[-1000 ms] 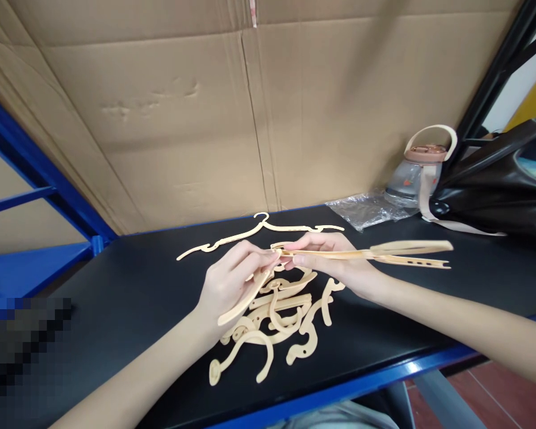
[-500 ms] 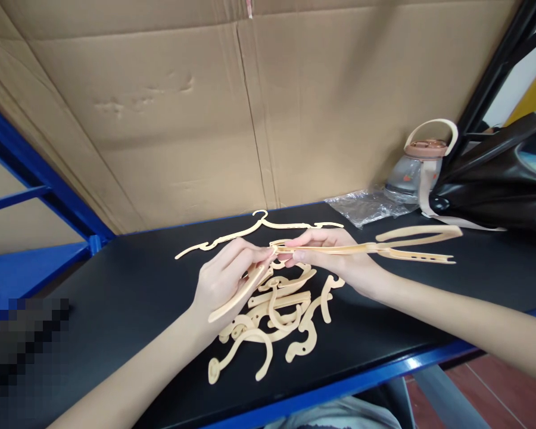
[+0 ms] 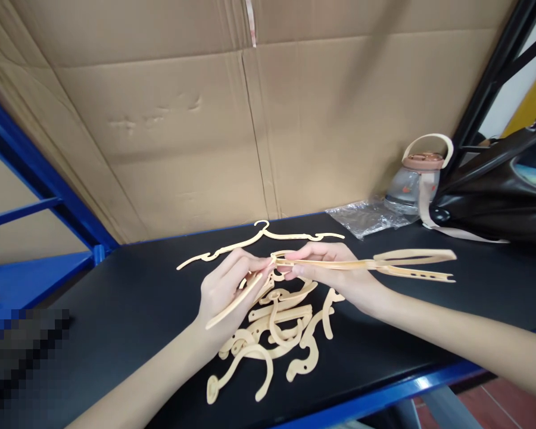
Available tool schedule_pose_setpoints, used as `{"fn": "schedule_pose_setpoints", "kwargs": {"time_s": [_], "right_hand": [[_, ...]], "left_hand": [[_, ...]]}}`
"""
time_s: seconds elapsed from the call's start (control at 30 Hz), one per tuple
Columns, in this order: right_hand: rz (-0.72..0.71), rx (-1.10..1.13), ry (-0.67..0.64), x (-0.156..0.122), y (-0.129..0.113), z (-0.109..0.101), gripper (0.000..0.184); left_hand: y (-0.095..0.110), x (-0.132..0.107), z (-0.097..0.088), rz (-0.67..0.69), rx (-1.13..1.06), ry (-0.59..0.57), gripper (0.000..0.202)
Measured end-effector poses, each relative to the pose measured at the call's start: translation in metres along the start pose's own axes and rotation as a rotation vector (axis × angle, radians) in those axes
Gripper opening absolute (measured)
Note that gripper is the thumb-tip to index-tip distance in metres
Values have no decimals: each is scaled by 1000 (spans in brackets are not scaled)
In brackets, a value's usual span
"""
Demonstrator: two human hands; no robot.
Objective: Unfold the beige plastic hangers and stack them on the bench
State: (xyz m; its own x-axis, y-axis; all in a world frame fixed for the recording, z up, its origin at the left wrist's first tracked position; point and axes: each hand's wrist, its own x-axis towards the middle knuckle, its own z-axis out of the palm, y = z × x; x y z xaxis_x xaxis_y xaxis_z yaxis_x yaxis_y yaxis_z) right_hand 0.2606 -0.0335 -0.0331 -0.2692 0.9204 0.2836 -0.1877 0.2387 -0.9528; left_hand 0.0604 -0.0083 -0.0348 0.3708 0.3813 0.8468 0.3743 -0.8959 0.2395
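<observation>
Above the table my two hands meet on one cream plastic folding hanger (image 3: 339, 264). My left hand (image 3: 227, 287) pinches its left end, where a short arm piece (image 3: 234, 302) slants down past the palm. Thumb and fingers of my right hand (image 3: 335, 268) close round its middle; a hook-like curved piece and a notched bar stick out to the right. The joint between my fingertips is partly hidden. Below lies a pile of loose cream hanger parts (image 3: 281, 316), with curved hooks and arm pieces. Behind my hands lies an unfolded cream hanger (image 3: 245, 241).
The black table (image 3: 129, 298) has a blue metal edge. A cardboard sheet (image 3: 183, 149) stands behind it. At the back right are a clear plastic bag (image 3: 361, 217), a water bottle (image 3: 413, 182) with a strap, and a black bag (image 3: 486, 185). Blue frame bars (image 3: 44, 173) rise at the left.
The view has tilted slightly upward, so everything sits lower in the picture. Both hands keep their grip on the hanger, which is turned only slightly.
</observation>
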Motion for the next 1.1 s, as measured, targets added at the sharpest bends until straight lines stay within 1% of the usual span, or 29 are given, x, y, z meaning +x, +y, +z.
{"fn": "schedule_pose_setpoints", "kwargs": {"time_s": [0.13,0.3,0.4,0.7,0.9,1.0,1.1], "right_hand": [[-27,-19,2,0,0,1,18],[-6,41,44,-3,-2,8,22],[8,66,78,-4,-2,12,23],[14,86,85,-3,-1,12,23],[18,76,89,-3,-1,12,23],[15,70,80,-2,0,10,22],[6,38,85,-1,0,8,22]], "left_hand": [[2,1,2,-12,-29,48,10],[-2,1,3,72,-8,31,11],[-4,1,3,95,5,41,11],[-4,0,7,100,9,42,15],[-6,-2,8,83,21,36,12],[-5,-2,7,40,-11,13,10],[-3,-1,4,-118,-105,-44,6]]}}
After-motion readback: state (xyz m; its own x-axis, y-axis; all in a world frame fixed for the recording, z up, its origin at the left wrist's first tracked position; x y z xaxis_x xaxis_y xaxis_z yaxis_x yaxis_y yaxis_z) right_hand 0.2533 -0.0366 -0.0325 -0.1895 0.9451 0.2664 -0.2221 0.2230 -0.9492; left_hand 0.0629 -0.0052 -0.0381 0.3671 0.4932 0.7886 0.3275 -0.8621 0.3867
